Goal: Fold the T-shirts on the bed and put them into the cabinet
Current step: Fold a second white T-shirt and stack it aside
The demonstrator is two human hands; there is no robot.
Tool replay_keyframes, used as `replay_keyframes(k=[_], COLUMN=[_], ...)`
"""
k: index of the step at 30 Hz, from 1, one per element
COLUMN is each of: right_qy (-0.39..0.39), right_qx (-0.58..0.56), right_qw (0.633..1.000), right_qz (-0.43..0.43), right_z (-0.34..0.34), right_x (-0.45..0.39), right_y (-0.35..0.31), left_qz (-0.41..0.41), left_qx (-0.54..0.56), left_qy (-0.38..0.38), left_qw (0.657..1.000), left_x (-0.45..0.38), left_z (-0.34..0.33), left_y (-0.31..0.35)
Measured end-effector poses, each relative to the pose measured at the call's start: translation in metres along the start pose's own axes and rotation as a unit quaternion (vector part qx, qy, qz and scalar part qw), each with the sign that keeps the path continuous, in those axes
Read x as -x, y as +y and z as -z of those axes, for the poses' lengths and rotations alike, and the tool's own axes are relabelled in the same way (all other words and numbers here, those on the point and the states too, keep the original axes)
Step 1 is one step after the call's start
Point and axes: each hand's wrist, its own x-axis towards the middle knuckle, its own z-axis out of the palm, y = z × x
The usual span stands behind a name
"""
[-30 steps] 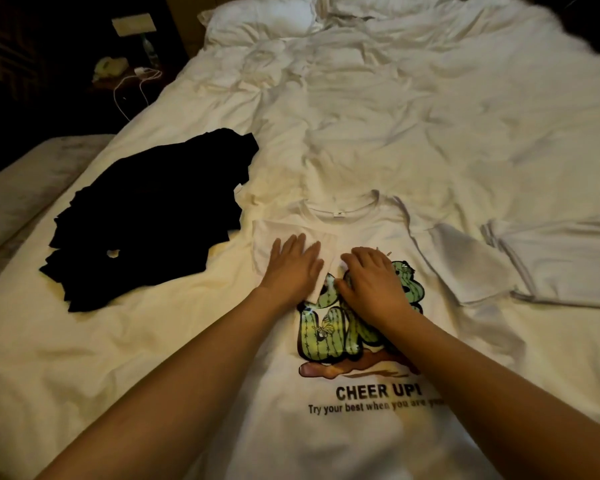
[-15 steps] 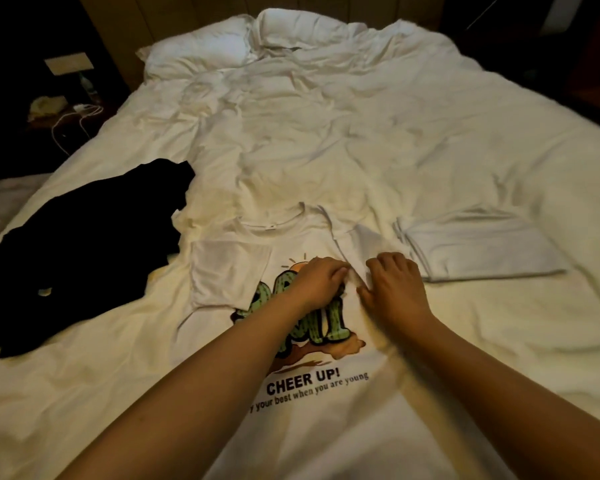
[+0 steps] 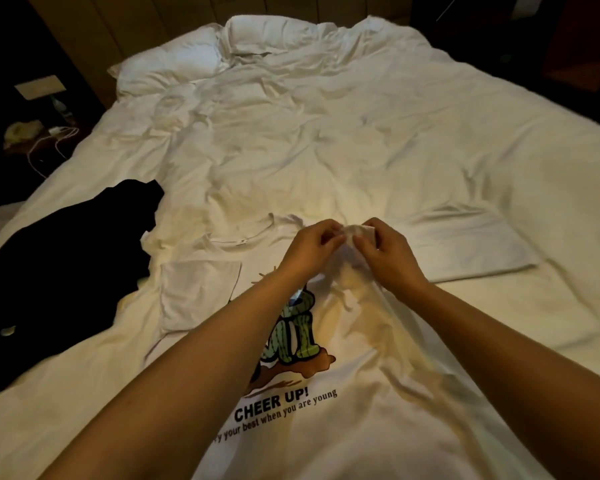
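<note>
A white T-shirt (image 3: 354, 420) with a green cactus print and "CHEER UP!" lettering lies face up on the bed in front of me. Its left sleeve (image 3: 198, 292) is folded in flat. My left hand (image 3: 309, 247) and my right hand (image 3: 385, 251) both pinch the bunched right sleeve and lift it off the bed above the shirt's chest. A folded white T-shirt (image 3: 465, 244) lies flat just to the right. A crumpled black T-shirt (image 3: 59, 271) lies on the left of the bed.
The white bed (image 3: 326, 133) is covered by a wrinkled duvet, with pillows (image 3: 174, 67) at the head. A dark nightstand (image 3: 39, 133) with a white cable stands at the far left. No cabinet is in view.
Both hands moved from pressing the left side of the shirt over to the right sleeve, gripped it and raised it off the bed. The view swung right.
</note>
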Motion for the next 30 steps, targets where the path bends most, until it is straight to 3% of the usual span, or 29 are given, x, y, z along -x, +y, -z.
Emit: replay_keyframes(k=[3, 8, 15, 19, 21, 25, 30], right_qy=[0.006, -0.019, 0.127, 0.044, 0.07, 0.108, 0.072], right_qx=[-0.036, 0.048, -0.075, 0.011, 0.031, 0.009, -0.065], right_qw=[0.999, 0.995, 0.98, 0.99, 0.989, 0.984, 0.984], right_qz=[-0.023, -0.08, -0.131, -0.13, -0.13, -0.143, -0.148], right_z=[0.01, 0.012, 0.029, 0.03, 0.032, 0.04, 0.038], right_x=[-0.011, -0.018, -0.025, -0.024, -0.022, -0.024, -0.03], right_y=[0.003, 0.029, 0.04, 0.054, 0.062, 0.066, 0.059], left_qz=[-0.021, -0.008, 0.015, 0.053, 0.074, 0.119, 0.149], left_qx=[-0.019, 0.005, 0.034, 0.06, 0.07, 0.117, 0.17], left_qy=[0.007, 0.036, 0.063, 0.071, 0.067, 0.052, 0.044], left_qw=[1.0, 0.999, 0.997, 0.994, 0.993, 0.985, 0.973], left_x=[-0.027, -0.06, -0.092, -0.106, -0.111, -0.118, -0.121], left_z=[0.004, -0.005, -0.03, -0.04, -0.044, -0.053, -0.064], left_y=[0.009, 0.024, 0.038, 0.04, 0.039, 0.042, 0.048])
